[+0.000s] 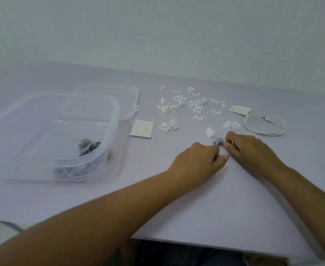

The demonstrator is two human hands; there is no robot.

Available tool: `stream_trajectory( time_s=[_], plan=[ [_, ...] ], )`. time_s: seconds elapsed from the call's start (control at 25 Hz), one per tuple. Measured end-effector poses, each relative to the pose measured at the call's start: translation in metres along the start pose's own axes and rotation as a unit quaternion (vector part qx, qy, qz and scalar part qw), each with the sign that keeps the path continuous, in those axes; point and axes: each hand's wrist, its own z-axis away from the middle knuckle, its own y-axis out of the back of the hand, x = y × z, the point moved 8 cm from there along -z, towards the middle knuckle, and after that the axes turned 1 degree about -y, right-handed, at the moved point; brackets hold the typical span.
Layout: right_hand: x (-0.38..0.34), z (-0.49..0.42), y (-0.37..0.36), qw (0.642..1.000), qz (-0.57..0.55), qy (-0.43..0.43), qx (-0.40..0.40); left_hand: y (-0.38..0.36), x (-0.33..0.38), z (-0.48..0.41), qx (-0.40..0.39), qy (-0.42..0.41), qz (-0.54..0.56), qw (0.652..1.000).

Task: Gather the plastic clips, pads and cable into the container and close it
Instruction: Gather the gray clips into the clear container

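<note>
As I reach over the table [196,208],
my right hand [249,148] pinches a grey clip [217,141]; my curled left hand's [200,160] hold I cannot tell.

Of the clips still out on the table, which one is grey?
The clip at the right hand's fingertips, beside the left hand; the other loose clips are all white.

- Ahead of you, a plain pale wall [157,25] with a grey-green tint fills the upper view.
- Your table [234,198] has a smooth, pale lilac top, and its far edge meets the wall.
- The light is soft and even, and shadows are faint.
- Below the table's near edge you see a dark, blurred strip.
</note>
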Motion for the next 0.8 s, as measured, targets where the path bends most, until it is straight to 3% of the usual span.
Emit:
stream_trajectory(
  time_s=[0.04, 0.12, 0.2, 0.28, 0.48, 0.6, 0.72, 0.76, 0.8],
  plan=[
    [0.003, -0.002, 0.000, 0.999, -0.040, -0.008, -0.003, 0.003, -0.007, 0.009, -0.022, 0.048, 0.158, 0.986],
    [0.004, -0.004, 0.002, 0.990, -0.136, -0.018, 0.017, 0.005, -0.013, 0.031, -0.086, 0.140, 0.435, 0.885],
    [0.005, -0.008, 0.006, 0.970, -0.235, -0.034, 0.051, 0.009, -0.017, 0.049, -0.125, 0.197, 0.592, 0.771],
    [0.004, -0.010, 0.005, 0.963, -0.260, -0.048, 0.060, 0.016, -0.027, 0.057, -0.112, 0.219, 0.671, 0.700],
    [-0.023, -0.010, -0.005, 0.999, -0.031, -0.038, 0.017, 0.023, -0.053, 0.061, -0.031, 0.249, 0.721, 0.646],
    [-0.033, -0.015, -0.003, 0.999, 0.010, -0.032, 0.024, 0.024, -0.059, 0.063, -0.015, 0.259, 0.733, 0.629],
    [-0.033, -0.017, -0.001, 0.982, -0.174, -0.068, 0.028, 0.035, -0.052, 0.065, -0.013, 0.252, 0.758, 0.602],
    [-0.034, -0.018, 0.000, 0.950, -0.293, -0.105, 0.034, 0.043, -0.047, 0.065, -0.014, 0.243, 0.766, 0.595],
    [-0.036, -0.019, -0.002, 0.890, -0.428, -0.154, 0.028, 0.055, -0.042, 0.066, -0.015, 0.231, 0.772, 0.593]
  ],
)
